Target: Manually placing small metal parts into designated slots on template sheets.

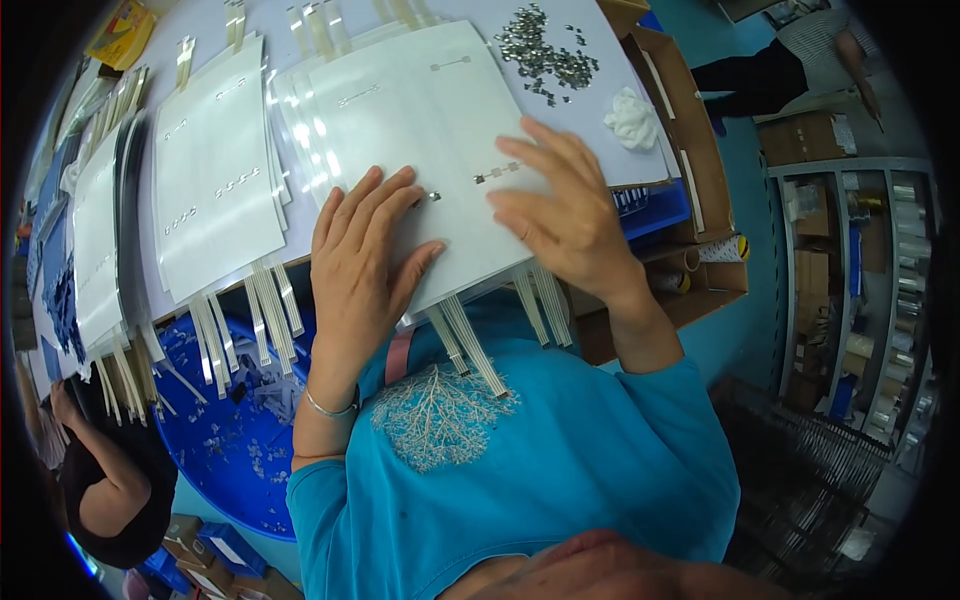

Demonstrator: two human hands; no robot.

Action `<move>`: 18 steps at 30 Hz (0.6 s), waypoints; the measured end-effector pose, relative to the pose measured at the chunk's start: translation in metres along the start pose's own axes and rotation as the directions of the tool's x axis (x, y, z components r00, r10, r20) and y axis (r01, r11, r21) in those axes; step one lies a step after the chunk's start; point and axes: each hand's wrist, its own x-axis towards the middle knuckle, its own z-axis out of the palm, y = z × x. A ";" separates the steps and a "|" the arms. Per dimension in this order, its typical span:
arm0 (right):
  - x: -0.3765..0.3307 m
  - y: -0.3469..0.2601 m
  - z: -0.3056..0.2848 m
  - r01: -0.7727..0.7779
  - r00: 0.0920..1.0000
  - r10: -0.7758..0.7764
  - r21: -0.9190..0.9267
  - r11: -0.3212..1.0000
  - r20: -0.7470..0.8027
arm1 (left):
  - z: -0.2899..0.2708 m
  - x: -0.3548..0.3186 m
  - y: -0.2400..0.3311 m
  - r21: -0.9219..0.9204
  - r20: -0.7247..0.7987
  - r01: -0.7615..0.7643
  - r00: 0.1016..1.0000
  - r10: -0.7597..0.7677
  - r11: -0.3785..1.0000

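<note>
A stack of thin white sheets (455,120) with flat, pale ribbon tails (465,340) lies at the table's near edge. My left hand (365,240) rests on its left side, palm down with fingers extended. Just beyond those fingertips is a small dark metal piece (435,196) on the top sheet. My right hand (570,205) is over the sheet's right side, its thumb and forefinger apart beside a short row of small metal pieces (495,173). I make out nothing held in either hand. A loose pile of shiny metal pieces (545,52) lies at the far right.
More sheet stacks (215,180) lie to the left. A crumpled white wad (632,118) sits near the table's right edge. Below are a large blue tub (215,440) with scraps and cardboard boxes (690,130). Two other people are at the far right and lower left.
</note>
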 end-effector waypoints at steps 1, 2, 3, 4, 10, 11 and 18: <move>0.002 0.011 -0.004 0.004 0.999 -0.002 0.039 0.999 -0.042 | 0.000 0.000 0.000 0.000 -0.003 -0.005 1.000 0.005 1.000; 0.004 0.023 -0.007 -0.064 0.989 0.061 -0.017 0.998 -0.138 | -0.001 0.000 -0.001 0.013 0.008 -0.005 1.000 0.005 1.000; 0.007 0.036 -0.013 -0.165 0.969 0.155 -0.036 0.986 -0.193 | -0.002 0.001 0.000 0.028 0.018 -0.003 1.000 0.003 1.000; 0.012 0.053 -0.018 -0.241 0.948 0.223 -0.056 0.969 -0.225 | -0.003 0.002 0.002 0.026 0.018 -0.010 1.000 0.009 1.000; 0.036 0.116 -0.013 -0.321 0.943 0.307 -0.110 0.941 -0.125 | 0.003 0.017 0.018 0.145 -0.020 -0.075 0.997 0.078 0.987; 0.038 0.120 -0.011 -0.276 0.960 0.265 -0.153 0.949 -0.087 | 0.005 0.019 0.022 0.148 -0.021 -0.076 0.997 0.080 0.986; 0.046 0.128 -0.009 -0.202 0.979 0.201 -0.187 0.961 -0.020 | 0.023 0.024 0.033 0.159 0.044 -0.109 0.994 0.103 0.981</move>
